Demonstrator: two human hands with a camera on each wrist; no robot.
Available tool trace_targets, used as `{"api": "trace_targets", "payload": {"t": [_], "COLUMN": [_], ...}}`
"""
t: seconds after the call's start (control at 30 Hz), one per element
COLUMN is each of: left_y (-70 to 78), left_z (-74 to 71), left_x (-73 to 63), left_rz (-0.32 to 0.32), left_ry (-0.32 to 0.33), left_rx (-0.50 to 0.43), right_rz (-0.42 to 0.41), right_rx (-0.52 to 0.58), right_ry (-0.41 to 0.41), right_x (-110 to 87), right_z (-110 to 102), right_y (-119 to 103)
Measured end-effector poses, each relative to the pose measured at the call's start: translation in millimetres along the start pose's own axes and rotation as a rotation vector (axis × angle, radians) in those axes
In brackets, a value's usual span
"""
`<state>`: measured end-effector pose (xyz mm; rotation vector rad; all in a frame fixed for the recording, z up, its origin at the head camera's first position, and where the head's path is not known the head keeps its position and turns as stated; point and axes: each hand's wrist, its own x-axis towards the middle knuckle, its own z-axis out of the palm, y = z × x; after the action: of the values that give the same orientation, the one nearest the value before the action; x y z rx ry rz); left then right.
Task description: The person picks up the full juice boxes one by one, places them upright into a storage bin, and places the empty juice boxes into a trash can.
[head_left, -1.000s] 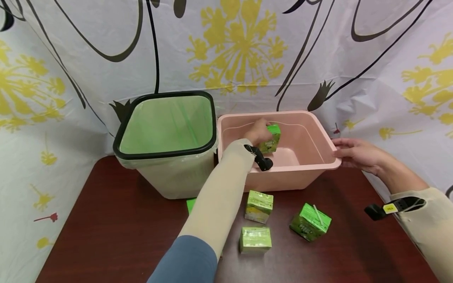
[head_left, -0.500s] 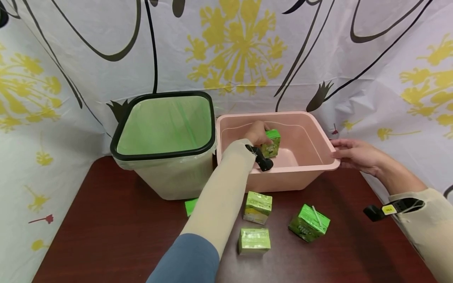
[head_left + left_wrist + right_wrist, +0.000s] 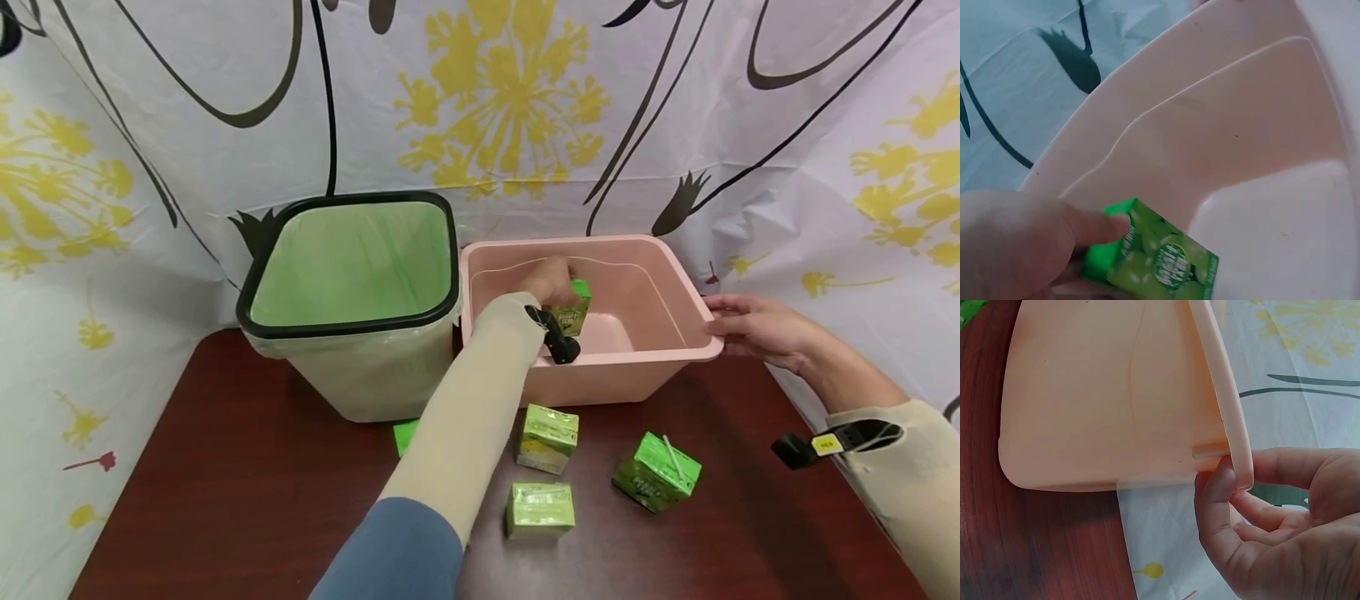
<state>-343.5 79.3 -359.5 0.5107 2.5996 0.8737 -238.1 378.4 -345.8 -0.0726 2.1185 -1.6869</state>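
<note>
Inside the pink plastic tub (image 3: pixel 592 383), my left hand (image 3: pixel 551 282) grips a green juice box (image 3: pixel 573 315) near the tub's left end. In the left wrist view the thumb lies along the top of the juice box (image 3: pixel 1169 259), above the tub's pale floor; whether the box touches the floor cannot be told. At the tub's right end, my right hand (image 3: pixel 761 329) pinches the rim; the right wrist view shows the thumb and fingers (image 3: pixel 1216 512) on either side of the edge.
Left of the tub stands a pale bin (image 3: pixel 360 392) with a black rim and a green-tinted inside. On the dark red table (image 3: pixel 247 500) lie juice boxes (image 3: pixel 547 437), (image 3: pixel 540 510) and one with a straw (image 3: pixel 657 472). A green piece (image 3: pixel 405 435) shows beside the left sleeve.
The left hand has lowered the juice box slightly within the tub and turned it a little. The right hand keeps its place on the rim.
</note>
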Motion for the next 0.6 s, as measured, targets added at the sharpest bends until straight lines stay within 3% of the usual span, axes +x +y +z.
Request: {"api": "trace_targets", "payload": {"t": [0.13,0.37,0.47,0.6], "left_y": [13.8,54.1,67.7,75.6], "left_z": [-10.0,-32.1,-33.4,-32.1], "left_x": [-6.0,-34.3,-51.2,-76.6], "left_rz": [0.030,0.287,0.366,0.446], "left_ry": [-0.071,-0.093,-0.107,-0.112], "left_rx": [0.020,0.253,0.282,0.403], "right_rz": [0.003,0.005,-0.001,-0.007], "right_rx": [-0.001,-0.001,0.031,0.063], "right_ry": [-0.001,0.000,-0.006,-0.021], "right_x": [0.8,1.4,1.2,2.1], "right_z": [0,-2,-3,-3], "right_y": [0,1,3,5]}}
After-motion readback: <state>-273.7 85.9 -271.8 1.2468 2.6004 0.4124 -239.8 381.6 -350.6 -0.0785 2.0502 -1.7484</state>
